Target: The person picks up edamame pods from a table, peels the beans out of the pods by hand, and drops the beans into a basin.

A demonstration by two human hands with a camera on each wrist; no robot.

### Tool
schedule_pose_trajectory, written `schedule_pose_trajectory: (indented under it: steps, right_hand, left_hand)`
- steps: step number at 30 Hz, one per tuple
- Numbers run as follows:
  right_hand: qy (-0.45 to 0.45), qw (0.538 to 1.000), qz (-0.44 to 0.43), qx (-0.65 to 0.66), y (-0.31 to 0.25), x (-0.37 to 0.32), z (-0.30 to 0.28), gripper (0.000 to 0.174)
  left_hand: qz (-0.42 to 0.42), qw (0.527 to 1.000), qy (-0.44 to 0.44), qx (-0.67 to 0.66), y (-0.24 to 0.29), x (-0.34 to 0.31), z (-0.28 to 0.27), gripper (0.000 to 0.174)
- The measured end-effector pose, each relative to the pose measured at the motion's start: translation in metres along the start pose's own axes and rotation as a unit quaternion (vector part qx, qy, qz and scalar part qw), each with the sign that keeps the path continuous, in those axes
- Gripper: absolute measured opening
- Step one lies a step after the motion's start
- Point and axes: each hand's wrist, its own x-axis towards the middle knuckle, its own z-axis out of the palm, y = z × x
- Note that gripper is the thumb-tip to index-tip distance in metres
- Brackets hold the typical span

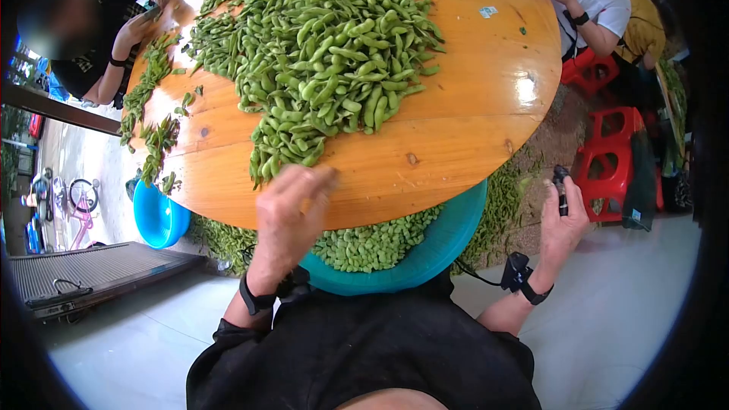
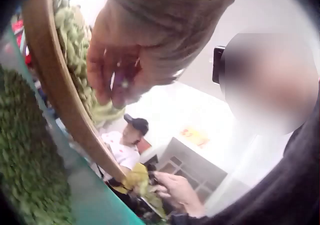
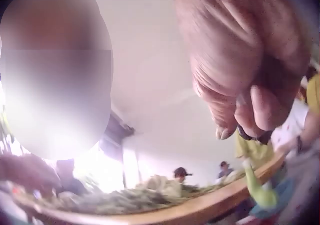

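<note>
A large heap of green pods [image 1: 326, 61] lies on the round wooden table [image 1: 471, 129]. My left hand [image 1: 285, 220], blurred, is over the near table edge just below the heap, fingers bent; in the left wrist view the left hand [image 2: 135, 50] has pods near its fingertips, and whether it pinches one is unclear. Off the table's right side, my right hand [image 1: 563, 224] grips a small black object [image 1: 562, 190]. One light green pod [image 3: 259, 189] shows below the right hand [image 3: 245, 65] in the right wrist view. Green beans [image 1: 372, 247] fill part of a teal basin [image 1: 459, 231].
Loose pods and stems [image 1: 156, 140] lie along the table's left side. A person [image 1: 99, 38] sits at the left, another [image 1: 592, 0] at the far right. Red stools [image 1: 611, 159] stand at the right; a blue basin [image 1: 159, 216] is at the lower left. More green pods lie on the floor.
</note>
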Motion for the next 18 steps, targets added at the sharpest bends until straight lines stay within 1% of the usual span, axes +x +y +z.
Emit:
schedule_pose_trajectory:
  steps: [1,2,3,4,5,7,8,9,10,11,13,14,15,16,17,18]
  right_hand:
    - [0.022,0.999,-0.006,-0.023,0.007,0.001,-0.001,0.020]
    - [0.022,0.999,-0.007,-0.022,0.010,0.000,-0.001,0.020]
    - [0.013,1.000,0.013,-0.006,0.005,-0.002,0.002,0.021]
    - [0.004,0.999,0.034,0.011,0.000,-0.005,0.005,0.022]
    - [0.003,0.999,0.034,0.011,-0.004,-0.007,0.011,0.022]
    - [-0.039,0.997,0.001,0.060,-0.016,-0.011,0.028,0.022]
    - [-0.083,0.994,0.014,0.075,-0.031,-0.012,0.030,0.023]
    - [-0.104,0.988,0.018,0.114,-0.046,-0.014,0.037,0.022]
    - [-0.132,0.982,-0.004,0.133,-0.057,-0.017,0.044,0.022]
    - [-0.160,0.975,-0.025,0.150,-0.066,-0.019,0.049,0.022]
    - [-0.243,0.950,-0.018,0.193,-0.081,-0.024,0.060,0.022]
    - [-0.259,0.940,-0.027,0.221,-0.089,-0.028,0.066,0.022]
    - [-0.278,0.927,-0.046,0.247,-0.093,-0.032,0.074,0.023]
    - [-0.316,0.906,-0.019,0.279,-0.101,-0.034,0.076,0.025]
    - [-0.353,0.883,0.007,0.310,-0.109,-0.036,0.078,0.026]
    - [-0.383,0.850,0.050,0.357,-0.114,-0.039,0.082,0.027]
  left_hand:
    - [0.001,1.000,0.001,0.000,-0.005,0.005,-0.001,0.017]
    - [0.001,0.998,0.029,0.060,-0.010,0.009,-0.001,0.016]
    - [0.001,0.991,0.056,0.121,-0.015,0.011,0.001,0.015]
    - [0.028,0.988,0.062,0.140,-0.019,0.011,0.005,0.015]
    - [0.027,0.988,0.061,0.140,-0.019,0.011,0.005,0.015]
    - [-0.009,0.983,0.052,0.173,-0.016,0.008,0.007,0.020]
    - [-0.007,0.983,0.053,0.173,-0.016,0.007,0.008,0.020]
    - [-0.025,0.983,0.064,0.171,-0.016,0.005,0.009,0.020]
    - [-0.043,0.982,0.074,0.168,-0.017,0.004,0.009,0.021]
    - [-0.042,0.982,0.074,0.167,-0.017,0.004,0.009,0.021]
    - [0.008,0.986,0.083,0.147,-0.017,0.004,0.007,0.020]
    - [0.010,0.986,0.084,0.147,-0.014,0.005,0.006,0.020]
    - [-0.005,0.994,0.078,0.070,-0.008,0.006,0.004,0.019]
    - [-0.021,0.997,0.072,-0.009,-0.003,0.006,0.004,0.018]
    - [-0.019,0.997,0.070,-0.012,0.001,0.005,0.006,0.018]
    - [-0.086,0.982,0.013,-0.165,0.005,0.004,0.009,0.016]
